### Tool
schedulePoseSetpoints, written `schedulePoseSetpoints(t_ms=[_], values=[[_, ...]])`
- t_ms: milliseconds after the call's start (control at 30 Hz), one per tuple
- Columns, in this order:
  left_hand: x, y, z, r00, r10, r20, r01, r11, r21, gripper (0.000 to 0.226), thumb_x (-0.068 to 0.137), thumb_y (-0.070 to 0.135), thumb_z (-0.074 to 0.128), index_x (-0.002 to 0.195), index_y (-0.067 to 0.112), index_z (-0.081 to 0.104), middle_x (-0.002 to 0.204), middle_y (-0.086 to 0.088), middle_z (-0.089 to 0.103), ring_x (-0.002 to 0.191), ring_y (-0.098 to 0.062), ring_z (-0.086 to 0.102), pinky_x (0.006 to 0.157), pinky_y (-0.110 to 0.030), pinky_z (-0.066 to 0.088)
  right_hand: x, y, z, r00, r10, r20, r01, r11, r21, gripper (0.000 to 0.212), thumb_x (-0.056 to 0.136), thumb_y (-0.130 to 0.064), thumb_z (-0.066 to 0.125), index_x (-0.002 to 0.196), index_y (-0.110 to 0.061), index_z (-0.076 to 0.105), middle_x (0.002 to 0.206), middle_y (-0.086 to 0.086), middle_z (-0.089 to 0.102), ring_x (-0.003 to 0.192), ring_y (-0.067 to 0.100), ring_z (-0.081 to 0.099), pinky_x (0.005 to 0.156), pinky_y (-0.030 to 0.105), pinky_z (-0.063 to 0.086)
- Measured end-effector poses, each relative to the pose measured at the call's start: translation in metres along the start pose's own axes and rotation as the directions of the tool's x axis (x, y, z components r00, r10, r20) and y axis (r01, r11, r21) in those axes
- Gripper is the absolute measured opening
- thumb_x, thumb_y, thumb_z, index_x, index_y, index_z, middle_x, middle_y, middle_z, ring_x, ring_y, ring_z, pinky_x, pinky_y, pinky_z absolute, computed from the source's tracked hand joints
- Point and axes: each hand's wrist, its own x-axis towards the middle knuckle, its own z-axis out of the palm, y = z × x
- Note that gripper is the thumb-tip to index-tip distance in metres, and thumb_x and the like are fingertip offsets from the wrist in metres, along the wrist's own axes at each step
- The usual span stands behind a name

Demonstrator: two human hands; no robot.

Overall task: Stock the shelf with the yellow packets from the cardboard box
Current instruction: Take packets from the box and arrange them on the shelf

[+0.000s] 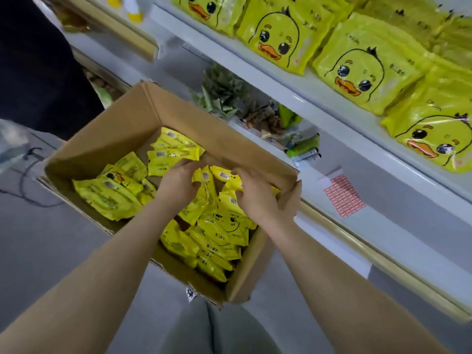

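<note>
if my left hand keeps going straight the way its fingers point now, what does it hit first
Most likely the yellow packets lying against the far wall of the cardboard box. Your left hand reaches forward and down into the box, fingers curled around packets near that pile. Depth is hard to judge from one view, so the box wall behind them could come almost at once.

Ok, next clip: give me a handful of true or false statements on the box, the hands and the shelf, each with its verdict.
1. Both hands are down inside the cardboard box. True: the left hand and the right hand are both among the yellow packets.
2. The box is empty. False: it holds many loose yellow packets.
3. The shelf already carries yellow duck-face packets. True.
4. The duck-face packets on the shelf lie in one neat flat stack. False: they stand in a row, leaning and overlapping.
5. The right hand is placing a packet on the shelf. False: it is in the box, fingers curled on packets there.
</note>
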Motion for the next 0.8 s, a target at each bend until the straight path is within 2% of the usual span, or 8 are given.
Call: schedulePoseSetpoints(t_ms=[133,200,333,400,500,600,700,800], values=[[0.002,-0.030,0.024,0.970,-0.096,0.222,0.049,0.977,0.208,0.050,0.086,0.008,0.062,0.132,0.027,0.054,0.139,-0.004,0.048,0.119,-0.029,0.053,0.092,-0.037,0.046,0.016,0.008,0.036,0.977,0.060,0.207,0.003,0.957,-0.289,0.061,0.083,-0.008,0.065,0.138,-0.021,0.041,0.127,0.009,0.052,0.120,0.032,0.049,0.092,0.042,0.043],[0.007,-0.041,0.036,0.942,-0.111,0.317,0.022,0.962,0.272,0.053,0.087,0.005,0.056,0.135,0.028,0.050,0.144,-0.003,0.044,0.128,-0.028,0.046,0.098,-0.039,0.045,0.019,0.012,0.048,0.969,0.066,0.239,0.032,0.923,-0.384,0.061,0.083,-0.009,0.065,0.138,-0.019,0.040,0.128,0.009,0.052,0.122,0.032,0.047,0.093,0.041,0.040],[0.016,-0.055,0.058,0.867,-0.178,0.465,-0.039,0.906,0.421,0.067,0.088,-0.002,0.050,0.147,0.025,0.031,0.155,-0.002,0.023,0.144,-0.030,0.017,0.113,-0.043,0.030,0.026,0.015,0.062,0.971,0.034,0.238,0.088,0.870,-0.485,0.058,0.083,-0.009,0.064,0.136,-0.017,0.042,0.130,0.010,0.053,0.126,0.030,0.044,0.097,0.043,0.037],[0.017,-0.058,0.065,0.874,-0.217,0.434,-0.029,0.870,0.493,0.070,0.089,0.001,0.050,0.147,0.029,0.025,0.155,-0.003,0.020,0.144,-0.032,0.015,0.112,-0.047,0.029,0.029,0.016,0.066,0.973,0.016,0.229,0.103,0.862,-0.496,0.049,0.084,-0.007,0.060,0.131,-0.015,0.047,0.128,0.010,0.053,0.124,0.032,0.043,0.096,0.043,0.037],[0.019,-0.062,0.067,0.899,-0.265,0.348,0.028,0.830,0.557,0.061,0.091,0.011,0.050,0.144,0.032,0.028,0.146,-0.012,0.029,0.136,-0.033,0.028,0.109,-0.045,0.033,0.028,0.019,0.073,0.987,-0.014,0.158,0.086,0.883,-0.462,0.038,0.087,-0.004,0.053,0.124,-0.013,0.055,0.121,0.014,0.054,0.118,0.036,0.046,0.091,0.043,0.039],[0.019,-0.061,0.060,0.922,-0.253,0.293,0.043,0.819,0.572,0.043,0.095,0.017,0.047,0.135,0.032,0.042,0.133,-0.010,0.041,0.126,-0.030,0.037,0.096,-0.039,0.042,0.027,0.015,0.072,0.972,-0.020,0.235,0.123,0.894,-0.431,0.041,0.088,0.000,0.050,0.126,-0.015,0.052,0.113,0.012,0.063,0.110,0.033,0.057,0.087,0.040,0.042],[0.014,-0.060,0.053,0.939,-0.252,0.236,0.129,0.891,0.436,0.027,0.094,0.011,0.048,0.111,0.027,0.060,0.118,-0.007,0.047,0.117,-0.030,0.042,0.081,-0.036,0.046,0.031,0.007,0.064,0.968,-0.027,0.249,0.127,0.909,-0.397,0.046,0.086,-0.001,0.055,0.129,-0.017,0.044,0.104,0.008,0.069,0.101,0.032,0.064,0.079,0.037,0.044],[0.012,-0.064,0.044,0.979,-0.183,0.091,0.152,0.950,0.274,0.024,0.085,0.000,0.059,0.092,0.022,0.064,0.111,-0.008,0.048,0.098,-0.032,0.056,0.067,-0.033,0.048,0.040,-0.005,0.059,0.995,-0.071,0.064,0.087,0.950,-0.300,0.050,0.083,-0.009,0.068,0.127,-0.016,0.045,0.100,0.007,0.068,0.093,0.032,0.065,0.070,0.038,0.046]])
